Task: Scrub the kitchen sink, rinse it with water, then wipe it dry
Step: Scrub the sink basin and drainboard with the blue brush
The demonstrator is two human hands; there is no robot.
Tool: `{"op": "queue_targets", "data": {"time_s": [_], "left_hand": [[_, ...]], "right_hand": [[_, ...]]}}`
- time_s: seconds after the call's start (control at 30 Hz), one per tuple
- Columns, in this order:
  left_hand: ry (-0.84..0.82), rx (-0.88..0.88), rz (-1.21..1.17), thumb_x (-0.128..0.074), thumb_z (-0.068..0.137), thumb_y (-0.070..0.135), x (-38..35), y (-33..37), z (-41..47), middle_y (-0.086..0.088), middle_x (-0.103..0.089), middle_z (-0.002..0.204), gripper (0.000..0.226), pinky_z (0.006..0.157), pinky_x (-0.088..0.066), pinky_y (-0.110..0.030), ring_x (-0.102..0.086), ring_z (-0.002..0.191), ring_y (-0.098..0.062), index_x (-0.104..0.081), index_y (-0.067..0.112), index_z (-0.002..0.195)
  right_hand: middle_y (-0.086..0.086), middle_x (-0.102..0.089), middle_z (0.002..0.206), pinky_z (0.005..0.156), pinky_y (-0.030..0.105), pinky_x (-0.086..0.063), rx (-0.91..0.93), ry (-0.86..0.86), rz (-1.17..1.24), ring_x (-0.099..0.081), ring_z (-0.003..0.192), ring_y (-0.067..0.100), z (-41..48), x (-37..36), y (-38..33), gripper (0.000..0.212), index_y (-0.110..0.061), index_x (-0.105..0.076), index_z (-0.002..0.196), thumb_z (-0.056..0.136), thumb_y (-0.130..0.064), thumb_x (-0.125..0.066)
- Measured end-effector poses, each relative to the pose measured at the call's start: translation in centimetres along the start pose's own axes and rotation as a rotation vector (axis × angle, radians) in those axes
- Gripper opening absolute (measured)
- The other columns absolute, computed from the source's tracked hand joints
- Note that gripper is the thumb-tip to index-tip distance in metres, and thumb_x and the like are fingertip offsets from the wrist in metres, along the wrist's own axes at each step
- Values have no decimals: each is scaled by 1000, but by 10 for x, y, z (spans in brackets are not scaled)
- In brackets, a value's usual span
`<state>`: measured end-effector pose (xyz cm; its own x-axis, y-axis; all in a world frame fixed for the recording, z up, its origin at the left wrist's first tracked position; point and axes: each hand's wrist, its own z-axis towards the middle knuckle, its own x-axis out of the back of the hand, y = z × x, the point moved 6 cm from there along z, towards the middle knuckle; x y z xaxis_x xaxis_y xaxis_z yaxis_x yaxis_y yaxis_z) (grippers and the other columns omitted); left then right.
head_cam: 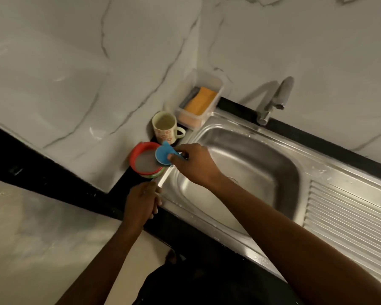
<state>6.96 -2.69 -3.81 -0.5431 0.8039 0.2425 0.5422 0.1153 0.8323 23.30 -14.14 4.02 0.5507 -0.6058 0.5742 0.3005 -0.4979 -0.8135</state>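
Note:
The stainless steel sink (246, 155) fills the middle and right of the head view, its basin bare. A grey tap (275, 100) stands at its back rim. My right hand (191, 164) reaches over the sink's left rim and grips a round blue scrubber (163, 154), held over a red-rimmed tub (141, 160) of pale cleaning paste on the counter corner. My left hand (142, 202) rests with curled fingers on the sink's near left corner; what it grips, if anything, is hidden.
A cream mug (164, 126) stands behind the red tub. A clear plastic box (198, 100) with an orange sponge sits by the wall. A ribbed drainboard (348, 219) lies right of the basin. Black counter edging (53, 172) runs along marble walls.

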Motion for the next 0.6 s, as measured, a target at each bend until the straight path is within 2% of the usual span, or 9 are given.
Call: {"op": "queue_targets", "data": {"time_s": [0.07,0.13,0.23,0.37,0.53,0.6], "left_hand": [[25,11,-36,-49,109,31,12,1,9,-8,-64,63,37,45,-39,-26,-52,49,-18,-68,2,95],[43,5,-68,-47,110,36,21,3,17,-9,-64,62,43,45,-39,-26,-52,48,-18,-68,3,93],[73,10,-88,-46,110,40,30,7,27,-10,-63,60,48,44,-38,-26,-51,46,-18,-68,3,89],[66,45,-49,-48,109,28,33,9,41,-10,-63,58,40,43,-38,-27,-50,45,-17,-68,-3,94],[48,69,-48,-47,108,22,30,5,48,-6,-62,57,34,42,-37,-25,-49,43,-13,-70,-1,97],[54,71,-46,-48,108,22,29,5,49,-6,-63,58,32,41,-36,-24,-48,43,-12,-70,1,96]], "right_hand": [[3,-75,99,70,24,-45,26,-54,-81,-66,84,16,23,-27,-7,33,-15,-75,122,98,-34,-65],[9,-72,115,78,29,-50,32,-109,-177,-67,98,23,42,-49,-10,38,-15,-70,132,99,-32,-63],[9,-70,113,79,36,-55,69,-172,-369,-66,97,26,61,-70,-16,35,-14,-70,129,101,-31,-60],[11,-71,110,80,39,-59,61,-228,-398,-68,94,27,74,-89,-22,38,-5,-70,124,100,-33,-63],[8,-69,107,73,29,-53,87,-349,-405,-67,92,22,75,-96,-18,34,-6,-70,127,104,-28,-59],[6,-68,98,68,29,-51,121,-401,-450,-65,85,20,75,-95,-20,31,-5,-73,120,103,-27,-59]]}}
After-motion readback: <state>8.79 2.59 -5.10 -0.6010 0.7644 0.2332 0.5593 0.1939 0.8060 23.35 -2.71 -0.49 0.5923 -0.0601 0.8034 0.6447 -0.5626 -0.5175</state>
